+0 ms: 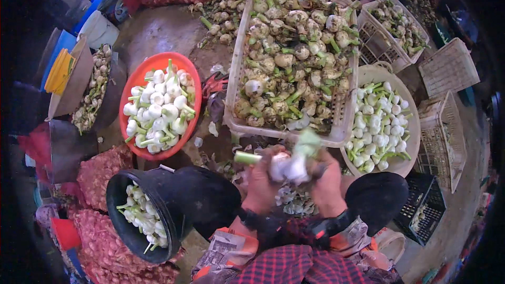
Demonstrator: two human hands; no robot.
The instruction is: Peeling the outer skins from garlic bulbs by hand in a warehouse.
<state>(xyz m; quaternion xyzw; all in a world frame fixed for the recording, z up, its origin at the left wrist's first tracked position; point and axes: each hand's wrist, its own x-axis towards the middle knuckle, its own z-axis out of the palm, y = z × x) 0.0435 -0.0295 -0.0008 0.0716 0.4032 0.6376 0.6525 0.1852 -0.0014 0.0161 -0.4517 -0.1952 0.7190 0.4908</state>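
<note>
Above my lap, in front of a big crate, both my hands work close together. My left hand [261, 185] is closed round a garlic bulb whose cut green stem [247, 158] sticks out to the left. My right hand [327, 183] is curled at the right side of a whitish garlic bulb [295, 170], with a pale green stem pointing up; motion smears it. Whether these are one bulb or two I cannot tell for certain. Peeled-off garlic skins [294, 201] lie below my hands, between my knees. The white plastic crate [239, 68] ahead is heaped with dirty, unpeeled garlic.
A red basin [130, 81] of clean white garlic stands left, and a pale round basin [413, 126] of the same stands right. A black bucket [171, 208] holding garlic leans by my left knee. Red mesh sacks [113, 231] are behind it. More crates [442, 142] stand at the right.
</note>
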